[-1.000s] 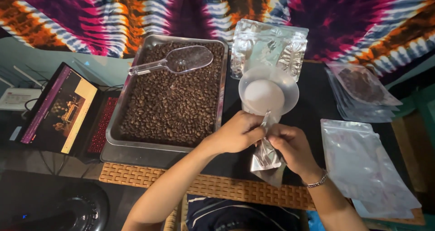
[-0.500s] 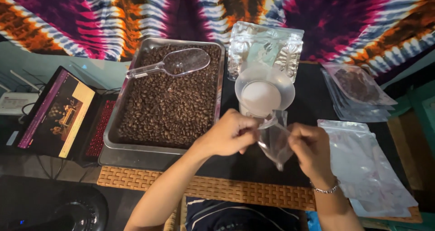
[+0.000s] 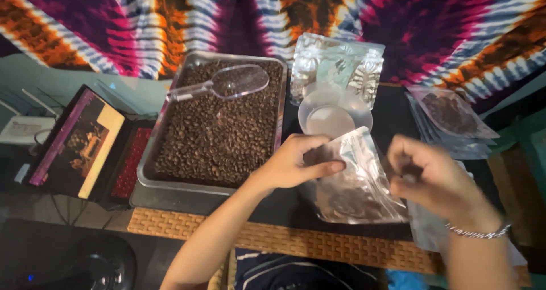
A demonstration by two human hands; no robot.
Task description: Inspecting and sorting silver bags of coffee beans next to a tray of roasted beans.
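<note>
We see the left hand (image 3: 296, 165) gripping the upper left edge of a clear plastic pouch with a silvery back (image 3: 355, 182), thumb on top and fingers curled round the rim, so the pouch lies tilted in front of us with a small heap of dark coffee beans showing through its lower part. The right hand (image 3: 435, 179) is blurred just beside the pouch's right edge; its fingers are curled, but we cannot tell whether it grasps the pouch or merely hangs next to it. A silver chain bracelet (image 3: 478, 231) circles that wrist. Just beyond the pouch stands a round clear plastic funnel (image 3: 334, 118), and behind it leans a shiny silver foil bag (image 3: 335, 68). To the left sits a rectangular metal tray (image 3: 149, 176) filled with roasted beans, with a clear plastic scoop (image 3: 227, 84) resting on them. To the right lies a stack of filled clear pouches (image 3: 452, 116). A woven mat (image 3: 296, 241) edges the dark table near us, and a tie-dyed cloth (image 3: 398, 17) hangs behind.
</note>
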